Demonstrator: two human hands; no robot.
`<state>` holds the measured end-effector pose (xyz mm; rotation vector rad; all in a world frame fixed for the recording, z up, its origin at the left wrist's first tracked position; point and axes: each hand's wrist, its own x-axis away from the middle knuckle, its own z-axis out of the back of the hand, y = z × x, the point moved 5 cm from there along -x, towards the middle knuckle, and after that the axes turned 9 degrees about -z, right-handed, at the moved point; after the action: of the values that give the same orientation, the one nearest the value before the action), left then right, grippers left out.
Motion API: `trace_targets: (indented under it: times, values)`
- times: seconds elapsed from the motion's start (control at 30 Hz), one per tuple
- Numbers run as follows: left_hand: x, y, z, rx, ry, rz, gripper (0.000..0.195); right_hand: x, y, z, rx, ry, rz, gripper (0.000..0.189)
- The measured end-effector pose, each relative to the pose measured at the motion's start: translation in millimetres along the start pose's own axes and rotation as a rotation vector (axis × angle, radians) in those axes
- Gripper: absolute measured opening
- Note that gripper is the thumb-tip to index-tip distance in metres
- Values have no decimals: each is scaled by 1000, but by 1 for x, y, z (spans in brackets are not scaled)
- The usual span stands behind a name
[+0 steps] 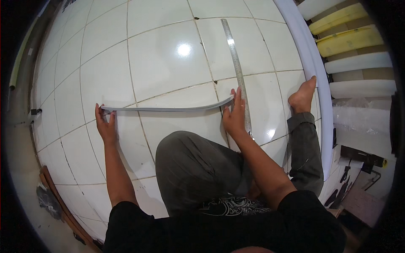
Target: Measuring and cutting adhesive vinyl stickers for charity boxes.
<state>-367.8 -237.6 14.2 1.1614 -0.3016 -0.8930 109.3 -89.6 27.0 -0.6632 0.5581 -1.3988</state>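
A long, thin, grey-white strip [171, 109] stretches crosswise in front of me, bending upward toward its right end. It looks like several layers stacked edge-on, though its material is hard to make out. My left hand [106, 121] grips the left end between thumb and fingers. At the other end, my right hand [235, 115] has its thumb and fingers around the strip's tip. Beneath and beside that hand lies a steel ruler [235, 57], running away from me over the white floor tiles [167, 57]; part of the ruler is hidden by my fingers.
Along the right runs a long white roll [311, 60], near my bare foot [302, 95]. Beyond it are several white rolls [360, 88] and yellow rolls [349, 41]. A brown wooden strip [63, 208] edges the floor at lower left. My bent knee [186, 151] rises between my arms.
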Motion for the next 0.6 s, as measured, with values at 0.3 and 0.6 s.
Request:
trace_targets:
  times: [0.3,0.6]
  values:
    - [1,2,-1,-79,52,-45,64,4,-1,5,-53,92,-84,87]
    - [1,-1,5,-282,72,-83,54,23,-6,3,-7,111,-145,92]
